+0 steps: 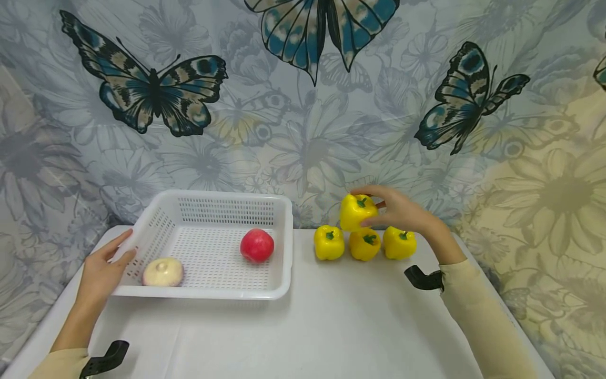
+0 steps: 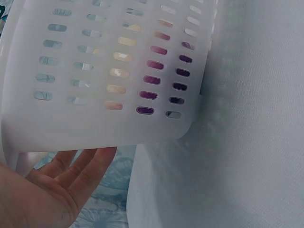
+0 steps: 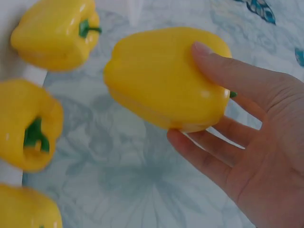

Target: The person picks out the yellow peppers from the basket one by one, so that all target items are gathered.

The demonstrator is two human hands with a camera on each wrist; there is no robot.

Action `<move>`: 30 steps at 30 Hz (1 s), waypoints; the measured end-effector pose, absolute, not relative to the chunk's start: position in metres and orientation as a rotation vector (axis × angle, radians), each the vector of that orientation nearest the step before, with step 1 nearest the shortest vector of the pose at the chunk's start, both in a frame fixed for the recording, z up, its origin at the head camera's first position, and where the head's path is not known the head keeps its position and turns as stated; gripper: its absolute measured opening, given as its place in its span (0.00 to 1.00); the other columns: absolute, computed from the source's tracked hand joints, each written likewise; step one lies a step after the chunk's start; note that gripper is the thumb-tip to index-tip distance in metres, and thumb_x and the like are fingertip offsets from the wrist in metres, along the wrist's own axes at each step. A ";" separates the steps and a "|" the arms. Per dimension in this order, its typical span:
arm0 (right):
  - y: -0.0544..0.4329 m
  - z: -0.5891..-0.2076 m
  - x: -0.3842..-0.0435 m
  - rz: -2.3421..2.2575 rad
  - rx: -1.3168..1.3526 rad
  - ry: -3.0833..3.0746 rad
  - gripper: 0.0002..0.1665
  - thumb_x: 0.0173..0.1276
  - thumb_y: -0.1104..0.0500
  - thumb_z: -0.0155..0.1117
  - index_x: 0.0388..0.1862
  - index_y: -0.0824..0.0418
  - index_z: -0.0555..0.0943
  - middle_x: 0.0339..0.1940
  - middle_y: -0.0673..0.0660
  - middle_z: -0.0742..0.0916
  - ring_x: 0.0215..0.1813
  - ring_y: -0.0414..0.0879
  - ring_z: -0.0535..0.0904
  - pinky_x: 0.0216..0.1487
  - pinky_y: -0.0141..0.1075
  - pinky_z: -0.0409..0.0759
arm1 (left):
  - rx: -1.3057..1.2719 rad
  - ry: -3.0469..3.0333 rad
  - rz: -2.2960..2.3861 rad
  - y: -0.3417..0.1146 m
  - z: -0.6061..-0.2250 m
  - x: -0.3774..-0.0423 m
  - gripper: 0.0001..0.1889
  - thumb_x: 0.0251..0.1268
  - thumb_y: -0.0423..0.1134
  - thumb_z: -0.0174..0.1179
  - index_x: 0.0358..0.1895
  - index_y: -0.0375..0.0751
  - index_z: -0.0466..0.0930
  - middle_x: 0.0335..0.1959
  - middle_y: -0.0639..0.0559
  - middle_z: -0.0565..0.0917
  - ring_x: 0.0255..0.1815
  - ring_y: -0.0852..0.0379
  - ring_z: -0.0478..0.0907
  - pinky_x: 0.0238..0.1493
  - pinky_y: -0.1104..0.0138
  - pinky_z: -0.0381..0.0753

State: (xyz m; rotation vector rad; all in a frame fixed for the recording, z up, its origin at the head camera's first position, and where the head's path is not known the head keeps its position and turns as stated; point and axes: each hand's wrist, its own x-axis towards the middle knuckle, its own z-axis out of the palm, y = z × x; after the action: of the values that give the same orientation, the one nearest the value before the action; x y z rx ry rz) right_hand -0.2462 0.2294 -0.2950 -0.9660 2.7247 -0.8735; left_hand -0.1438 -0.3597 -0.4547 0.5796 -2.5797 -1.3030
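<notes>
My right hand (image 1: 404,213) holds a yellow bell pepper (image 1: 356,215) between thumb and fingers, raised behind three other yellow peppers. In the right wrist view the held pepper (image 3: 161,78) lies sideways, its green stem toward the palm. Those three stand in a row along the table's back: a left pepper (image 1: 329,243), a middle pepper (image 1: 363,246) and a right pepper (image 1: 399,244), partly behind my hand. On the other side, my left hand (image 1: 101,271) grips the left rim of a white plastic basket (image 1: 203,292); its fingers (image 2: 85,173) show beneath the rim.
Inside the basket, a cream-topped round vegetable (image 1: 163,272) with purple lower sides sits front left, and a round red fruit (image 1: 257,246) lies at the right. A white-covered table (image 1: 303,337) carries everything. Butterfly-printed cloth (image 1: 312,137) rises directly behind its back edge.
</notes>
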 end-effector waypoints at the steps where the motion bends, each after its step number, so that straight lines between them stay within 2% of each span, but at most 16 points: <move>1: 0.234 -0.295 -0.246 -0.871 -0.944 2.733 0.40 0.59 0.59 0.75 0.69 0.63 0.71 0.68 0.62 0.75 0.67 0.59 0.69 0.60 0.56 0.73 | 0.581 -2.579 -1.312 -0.353 -0.446 -0.140 0.30 0.74 0.54 0.49 0.76 0.62 0.56 0.75 0.37 0.59 0.65 0.31 0.68 0.37 0.61 0.80; 2: 0.238 -0.294 -0.246 -0.864 -0.930 2.745 0.40 0.59 0.59 0.75 0.69 0.63 0.71 0.68 0.62 0.75 0.67 0.60 0.69 0.60 0.57 0.73 | 0.581 -2.579 -1.319 -0.348 -0.439 -0.137 0.30 0.75 0.52 0.49 0.77 0.59 0.56 0.75 0.37 0.59 0.66 0.31 0.68 0.38 0.58 0.80; 4: 0.246 -0.293 -0.245 -0.845 -0.905 2.772 0.40 0.59 0.60 0.75 0.69 0.64 0.71 0.68 0.63 0.75 0.67 0.61 0.69 0.59 0.58 0.73 | 0.573 -2.581 -1.320 -0.342 -0.431 -0.133 0.30 0.75 0.50 0.48 0.77 0.54 0.56 0.75 0.36 0.59 0.66 0.30 0.67 0.38 0.60 0.78; 7: 0.257 -0.292 -0.244 -0.835 -0.882 2.792 0.39 0.59 0.61 0.75 0.68 0.65 0.71 0.67 0.64 0.75 0.67 0.62 0.69 0.59 0.59 0.73 | 0.547 -2.577 -1.340 -0.337 -0.424 -0.130 0.30 0.76 0.48 0.49 0.77 0.49 0.56 0.75 0.34 0.58 0.66 0.28 0.66 0.37 0.67 0.73; 10: 0.267 -0.290 -0.242 -0.832 -0.864 2.798 0.39 0.59 0.61 0.75 0.68 0.66 0.71 0.67 0.65 0.75 0.67 0.63 0.68 0.58 0.60 0.72 | 0.546 -2.576 -1.342 -0.337 -0.423 -0.130 0.30 0.76 0.48 0.49 0.77 0.49 0.56 0.75 0.34 0.58 0.65 0.28 0.66 0.34 0.72 0.70; 17: 0.290 -0.287 -0.239 -0.818 -0.824 2.813 0.40 0.59 0.60 0.75 0.68 0.68 0.70 0.67 0.67 0.74 0.66 0.65 0.67 0.58 0.61 0.72 | 0.596 -2.567 -1.335 -0.338 -0.427 -0.132 0.29 0.75 0.50 0.49 0.77 0.55 0.57 0.75 0.36 0.59 0.65 0.32 0.68 0.39 0.61 0.77; 24: 0.320 -0.286 -0.240 -0.728 -0.689 2.859 0.42 0.59 0.57 0.75 0.69 0.66 0.68 0.68 0.69 0.72 0.65 0.68 0.68 0.57 0.63 0.72 | 0.563 -2.578 -1.348 -0.337 -0.423 -0.133 0.29 0.76 0.48 0.49 0.76 0.50 0.56 0.75 0.35 0.58 0.65 0.29 0.67 0.34 0.73 0.70; 30: 0.350 -0.283 -0.239 -0.682 -0.625 2.898 0.41 0.58 0.61 0.75 0.69 0.68 0.68 0.66 0.73 0.71 0.62 0.71 0.69 0.55 0.64 0.72 | 0.569 -2.589 -1.335 -0.336 -0.421 -0.132 0.30 0.76 0.47 0.49 0.76 0.49 0.56 0.75 0.34 0.58 0.66 0.28 0.66 0.38 0.65 0.71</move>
State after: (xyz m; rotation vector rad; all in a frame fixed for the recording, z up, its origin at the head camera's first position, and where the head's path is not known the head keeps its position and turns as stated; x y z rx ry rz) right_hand -0.2393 0.3505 -0.2829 -0.6247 2.8977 -0.6819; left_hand -0.1321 -0.3360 -0.4211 0.5693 -2.5886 -1.3350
